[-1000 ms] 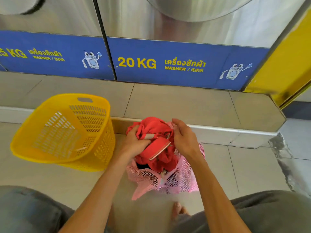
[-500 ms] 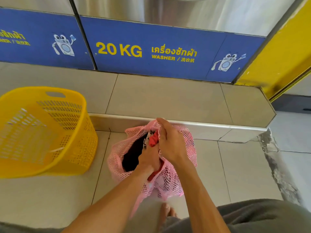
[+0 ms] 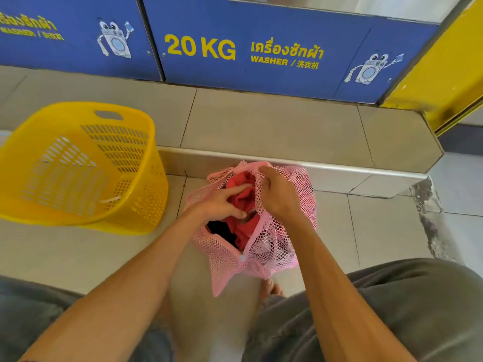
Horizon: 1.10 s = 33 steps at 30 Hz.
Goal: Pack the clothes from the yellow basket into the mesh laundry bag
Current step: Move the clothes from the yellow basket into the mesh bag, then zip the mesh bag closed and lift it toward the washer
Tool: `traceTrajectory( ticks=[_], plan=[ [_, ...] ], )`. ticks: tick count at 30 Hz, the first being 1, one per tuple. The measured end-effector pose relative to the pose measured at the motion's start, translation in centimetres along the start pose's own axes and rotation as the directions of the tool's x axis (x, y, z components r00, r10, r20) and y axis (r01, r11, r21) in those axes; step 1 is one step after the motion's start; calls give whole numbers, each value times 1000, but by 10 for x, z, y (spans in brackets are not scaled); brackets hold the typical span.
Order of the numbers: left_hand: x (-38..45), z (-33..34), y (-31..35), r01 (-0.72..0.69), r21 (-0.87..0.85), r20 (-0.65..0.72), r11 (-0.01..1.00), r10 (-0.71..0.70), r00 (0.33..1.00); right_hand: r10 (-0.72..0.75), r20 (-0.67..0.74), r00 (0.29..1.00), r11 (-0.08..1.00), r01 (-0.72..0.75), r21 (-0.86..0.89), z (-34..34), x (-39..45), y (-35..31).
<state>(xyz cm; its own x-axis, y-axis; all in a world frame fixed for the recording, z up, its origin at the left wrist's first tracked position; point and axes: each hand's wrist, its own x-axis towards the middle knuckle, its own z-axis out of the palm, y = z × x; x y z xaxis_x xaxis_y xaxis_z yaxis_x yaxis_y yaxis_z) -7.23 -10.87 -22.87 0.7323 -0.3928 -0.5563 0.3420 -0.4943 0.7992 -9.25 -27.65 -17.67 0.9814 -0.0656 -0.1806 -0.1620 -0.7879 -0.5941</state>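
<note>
Pinching the bag [image 3: 271,246] rim, my right hand [image 3: 281,195] holds it open; my left hand [image 3: 222,205] presses flat-fingered on red clothes [image 3: 241,202], gripping nothing. Panel [image 3: 261,48] reads "20 KG WASHER".

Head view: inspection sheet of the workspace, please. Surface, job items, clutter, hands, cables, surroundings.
Surface: tiled floor with a raised tiled step behind.
Job's things: yellow basket tipped on its side, no clothes visible inside; pink mesh laundry bag open, red clothes and something dark inside.
Clutter: nothing seen.
Hands: left hand presses into the red clothes; right hand grips the bag's rim.
Cables: nothing seen.
Surroundings: blue 20 KG washer panel, yellow frame at right.
</note>
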Motion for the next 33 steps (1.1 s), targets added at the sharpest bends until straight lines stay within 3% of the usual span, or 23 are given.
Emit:
traceTrajectory(
  ticks=[6, 10, 13, 19, 24, 29, 33],
  plan=[
    [-12, -10, -14, -107, -280, -273, 954, 28, 962, -76, 59, 995, 994, 81, -78, 17, -15, -12],
    [-2, 0, -28, -79, 9, -214, 997, 79, 974, -65, 72, 995, 975, 79, -209, 38, -13, -7],
    [15, -10, -31, -32, 54, -178, 998, 42, 983, -31, 142, 989, 951, 72, -300, 44, -6, -2],
    [64, -52, -12, 27, 189, -519, 982, 76, 852, 2, 240, 971, 906, 100, -412, 28, 8, -14],
    [109, -58, -2, 102, 245, -396, 964, 4, 918, -32, 110, 993, 889, 78, -451, -12, 34, -37],
    [116, -60, -11, 162, 215, -268, 963, -102, 958, -122, 109, 987, 957, 146, -251, -5, 74, -45],
    [102, -84, -5, 162, 127, -324, 979, -113, 939, -94, 179, 979, 996, 94, 10, 19, 93, -41]
  ],
)
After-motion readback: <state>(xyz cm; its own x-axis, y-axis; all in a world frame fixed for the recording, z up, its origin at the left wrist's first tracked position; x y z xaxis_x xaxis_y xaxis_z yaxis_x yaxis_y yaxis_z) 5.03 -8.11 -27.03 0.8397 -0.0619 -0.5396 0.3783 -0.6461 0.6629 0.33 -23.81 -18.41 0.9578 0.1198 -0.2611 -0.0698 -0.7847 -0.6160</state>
